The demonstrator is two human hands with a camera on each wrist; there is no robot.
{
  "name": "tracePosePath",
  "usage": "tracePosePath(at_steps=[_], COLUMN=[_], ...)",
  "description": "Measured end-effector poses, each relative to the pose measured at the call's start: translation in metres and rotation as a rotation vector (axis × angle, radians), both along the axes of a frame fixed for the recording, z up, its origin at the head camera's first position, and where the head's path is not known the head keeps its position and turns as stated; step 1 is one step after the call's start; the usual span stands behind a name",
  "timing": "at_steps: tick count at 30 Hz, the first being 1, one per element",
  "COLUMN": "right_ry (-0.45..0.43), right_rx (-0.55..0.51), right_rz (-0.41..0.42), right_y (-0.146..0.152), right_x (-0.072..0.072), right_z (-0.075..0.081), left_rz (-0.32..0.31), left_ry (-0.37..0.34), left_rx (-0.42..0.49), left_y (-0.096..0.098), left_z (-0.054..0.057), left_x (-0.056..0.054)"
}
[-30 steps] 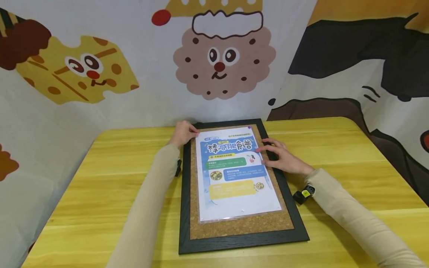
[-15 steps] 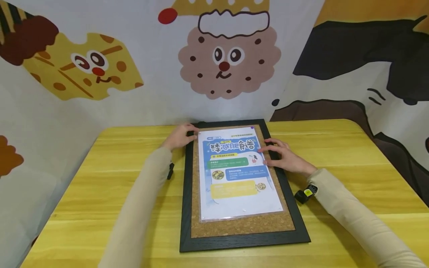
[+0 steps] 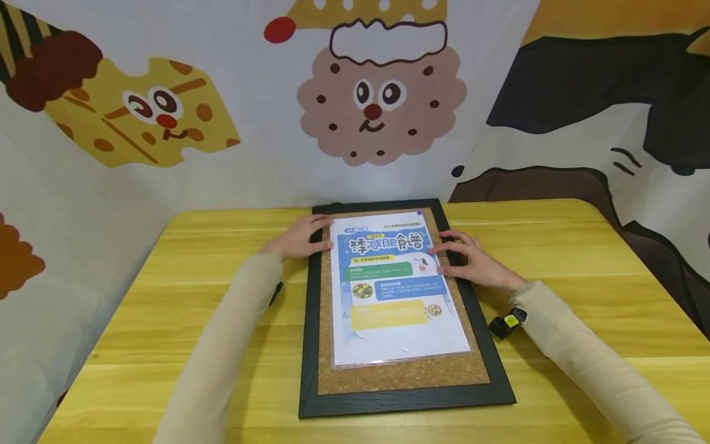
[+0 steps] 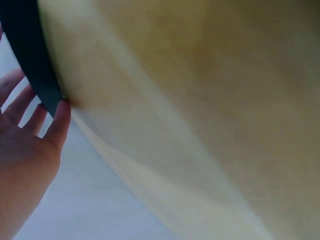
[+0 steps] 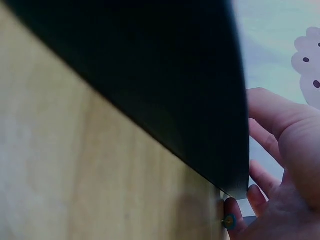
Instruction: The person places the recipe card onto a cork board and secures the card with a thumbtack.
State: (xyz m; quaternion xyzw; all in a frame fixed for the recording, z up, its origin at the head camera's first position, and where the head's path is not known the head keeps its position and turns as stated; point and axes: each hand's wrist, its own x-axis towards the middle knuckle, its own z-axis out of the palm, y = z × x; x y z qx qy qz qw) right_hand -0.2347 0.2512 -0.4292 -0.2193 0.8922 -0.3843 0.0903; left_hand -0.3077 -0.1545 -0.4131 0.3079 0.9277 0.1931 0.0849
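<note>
Reaching in from the near side in beige sleeves (image 3: pixel 213 345), drawing the left one back slightly compared with half a second ago. Leaving the black frame (image 3: pixel 399 402) practically unmoved on the tabletop (image 3: pixel 144 320) meanwhile. Spreading the left hand (image 3: pixel 299 238) wider than before, resting its thumb nearer down the sheet's left edge rather than pinching at the far left corner as a second ago. Keeping the right hand (image 3: pixel 474 264) as it was, laying parted, fairly straight fingers across the frame's right side onto the sheet's right edge. Gripping nothing visible with either, only touching. Lying flat between both hands: the printed sheet (image 3: pixel 399 296), leaving a cork (image 3: pixel 410 373) strip bare nearest the body. Showing fine wood grain on the frame, crumbly speckling on the cork, a glossy clear border around the rectangular sheet, a round purple pin (image 3: pixel 419 213) at its far right corner. Hanging beyond everything: a pale, cartoon-printed cloth backdrop (image 3: pixel 255 179).
</note>
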Motion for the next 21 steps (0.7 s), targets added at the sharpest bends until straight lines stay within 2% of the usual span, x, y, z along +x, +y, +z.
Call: tracePosePath(at_steps=[8,13,21], right_ry=[0.011,0.019,0.052], right_rx=[-0.016,-0.014,-0.043], right_rz=[0.003,0.006,0.006], right_y=[0.000,0.000,-0.003], right_x=[0.000,0.001,0.004], right_z=[-0.002,-0.002,-0.003], left_rz=[-0.004,-0.006,0.032], left_ry=[0.038,0.027,0.012], left_rx=[-0.070,-0.094,-0.142], left_y=[0.001,0.003,0.009], left_z=[-0.007,-0.004,-0.001], left_x=[0.005,0.011,0.012])
